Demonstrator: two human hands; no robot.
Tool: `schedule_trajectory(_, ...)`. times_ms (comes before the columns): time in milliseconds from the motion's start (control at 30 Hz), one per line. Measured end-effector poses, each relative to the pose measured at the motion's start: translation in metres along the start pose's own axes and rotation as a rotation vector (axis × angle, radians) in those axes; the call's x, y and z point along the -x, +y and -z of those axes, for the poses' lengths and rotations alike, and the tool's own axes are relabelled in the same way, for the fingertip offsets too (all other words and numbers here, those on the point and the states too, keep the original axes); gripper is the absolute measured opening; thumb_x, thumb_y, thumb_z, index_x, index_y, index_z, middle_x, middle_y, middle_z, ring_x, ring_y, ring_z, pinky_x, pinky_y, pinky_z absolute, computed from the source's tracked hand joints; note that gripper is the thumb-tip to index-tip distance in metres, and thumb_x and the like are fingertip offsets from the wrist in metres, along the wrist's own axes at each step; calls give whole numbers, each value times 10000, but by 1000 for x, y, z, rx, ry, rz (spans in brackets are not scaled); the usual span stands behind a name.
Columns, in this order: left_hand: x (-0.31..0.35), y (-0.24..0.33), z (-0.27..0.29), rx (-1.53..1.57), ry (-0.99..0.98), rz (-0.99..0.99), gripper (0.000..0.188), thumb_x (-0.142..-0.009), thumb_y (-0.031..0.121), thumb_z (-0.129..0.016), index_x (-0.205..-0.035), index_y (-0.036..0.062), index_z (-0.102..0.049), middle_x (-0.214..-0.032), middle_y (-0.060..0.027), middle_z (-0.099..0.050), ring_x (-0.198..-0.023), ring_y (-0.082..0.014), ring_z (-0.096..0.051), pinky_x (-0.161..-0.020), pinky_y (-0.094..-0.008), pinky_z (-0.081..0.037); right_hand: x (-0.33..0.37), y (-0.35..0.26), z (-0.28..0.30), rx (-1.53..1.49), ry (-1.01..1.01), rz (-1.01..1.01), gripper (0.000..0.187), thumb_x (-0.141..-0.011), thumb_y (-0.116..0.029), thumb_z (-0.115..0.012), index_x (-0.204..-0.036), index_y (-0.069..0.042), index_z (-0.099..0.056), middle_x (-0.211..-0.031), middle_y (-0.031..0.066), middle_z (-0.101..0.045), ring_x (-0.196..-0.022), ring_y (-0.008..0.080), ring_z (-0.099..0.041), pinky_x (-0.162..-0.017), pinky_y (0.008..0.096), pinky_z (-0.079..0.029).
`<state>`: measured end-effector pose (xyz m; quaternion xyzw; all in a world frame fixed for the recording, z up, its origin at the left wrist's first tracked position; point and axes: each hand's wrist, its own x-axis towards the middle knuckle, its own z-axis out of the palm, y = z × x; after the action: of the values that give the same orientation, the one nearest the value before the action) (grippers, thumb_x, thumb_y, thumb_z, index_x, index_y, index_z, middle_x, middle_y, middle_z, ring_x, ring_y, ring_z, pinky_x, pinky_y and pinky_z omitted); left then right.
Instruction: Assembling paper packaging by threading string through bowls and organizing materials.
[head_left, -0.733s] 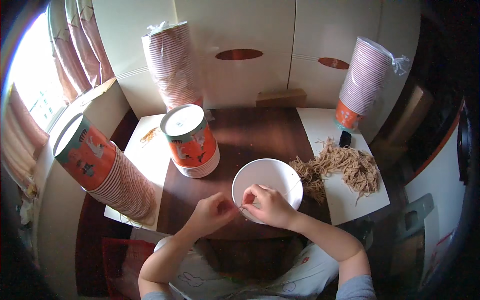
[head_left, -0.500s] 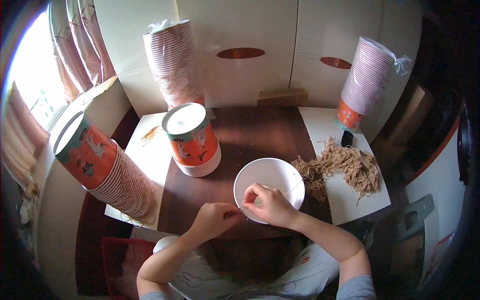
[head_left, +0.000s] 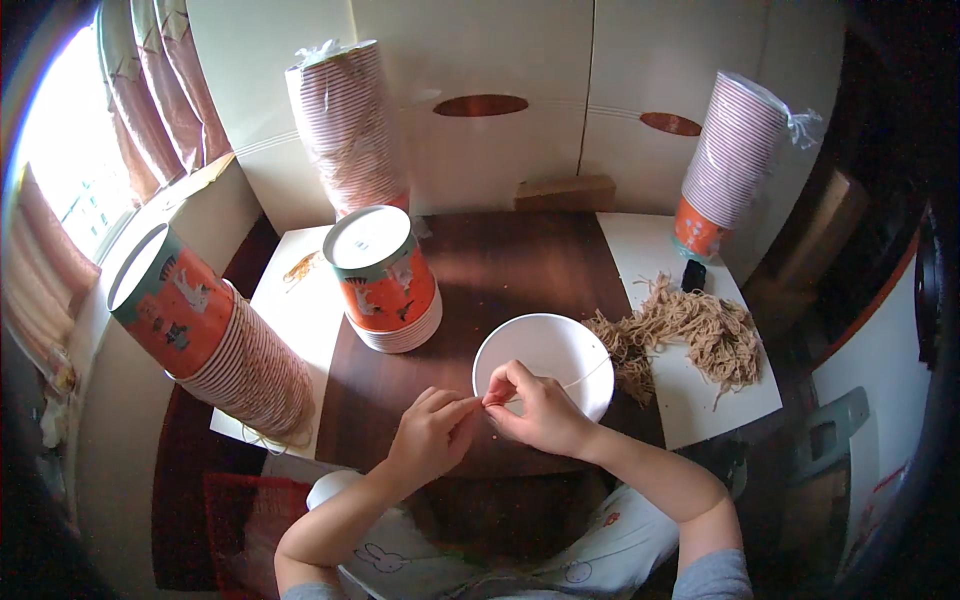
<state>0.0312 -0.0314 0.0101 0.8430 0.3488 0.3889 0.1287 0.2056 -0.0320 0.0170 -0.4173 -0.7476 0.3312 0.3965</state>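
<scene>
A white paper bucket [head_left: 545,340] stands mouth up near the table's front edge, its white inside showing. At its near left rim my left hand [head_left: 432,435] and my right hand [head_left: 540,408] meet fingertip to fingertip, both pinching. A thin pale string [head_left: 588,377] runs from beside my right fingers across the bucket to its right rim. The string seems to be in my right pinch. What lies between my left thumb and finger is too small to make out. My right hand covers the bucket's near side.
A heap of tan strings [head_left: 705,335] lies right of the bucket. Upturned orange-and-green buckets [head_left: 385,285] are stacked left of centre. Taller stacks stand at left [head_left: 225,335], back left [head_left: 345,130] and back right [head_left: 735,150]. A dark brown table [head_left: 510,255] has white side panels.
My left hand has turned, its fingers now straighter and raised to meet the right fingertips. The bucket has shifted slightly to the right.
</scene>
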Motion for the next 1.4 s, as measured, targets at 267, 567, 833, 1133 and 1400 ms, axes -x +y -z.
schedule_trajectory(267,2,5,-2,175,-71,214,193,-697,51,-620,-887,18,-601,-777,-97,-586,-624,-191,-571,-560,-266,-470,2,1,1,-1,7,20,198,-756,-48,-568,-869,-32,-407,-778,114,-586,-774,238,-612,-656,341,-487)
schedule_trajectory(567,1,5,-9,296,12,324,237,-695,21,-620,-916,24,-533,-781,-92,-589,-639,-161,-587,-570,-252,-477,2,4,-1,27,10,-7,219,-717,-21,-604,-859,-32,-438,-782,84,-568,-767,184,-587,-684,294,-474)
schedule_trajectory(833,0,3,-12,221,47,268,235,-687,10,-621,-892,26,-508,-760,-83,-582,-635,-135,-580,-552,-237,-466,1,3,0,15,45,34,213,-715,-32,-611,-847,-38,-444,-759,78,-582,-738,186,-599,-660,303,-479)
schedule_trajectory(1133,2,-20,-17,489,-85,397,311,-723,11,-592,-949,36,-380,-786,-80,-586,-653,-81,-546,-561,-220,-449,3,6,4,301,79,240,159,-684,-36,-609,-785,-57,-489,-742,75,-572,-707,239,-580,-647,347,-458)
schedule_trajectory(1400,-5,-21,-10,1021,-148,530,316,-753,-13,-577,-936,54,-328,-826,-92,-574,-782,-124,-552,-681,-241,-448,5,5,6,343,70,361,107,-691,-51,-597,-778,-66,-536,-766,76,-536,-680,269,-569,-640,370,-461)
